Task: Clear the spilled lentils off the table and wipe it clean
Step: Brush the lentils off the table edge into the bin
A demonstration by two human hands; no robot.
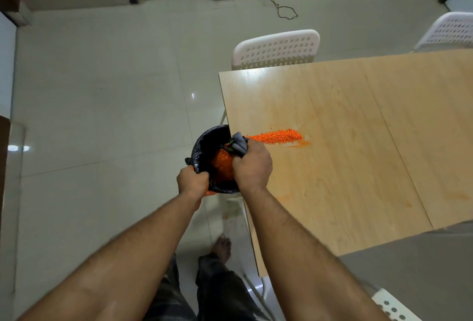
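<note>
Left hand (192, 180) grips black-lined bin (204, 141) rim; right hand (252, 167) clutches grey cloth (239, 144) beside orange lentils (277, 136); a hasty sweep could overshoot onto the floor.

Single head-worn wide-angle cam, looking steeply down and fwd from the standing person's eye level. Both forearms run up from the bottom edge to the left hand (192, 179) and right hand (252, 167) near frame centre, at arm's length. The wooden table (358, 167) fills the right half; tiled floor (102, 115) the left. Edges bend w/ lens distortion. No 2nd view, so no shared area.
</note>
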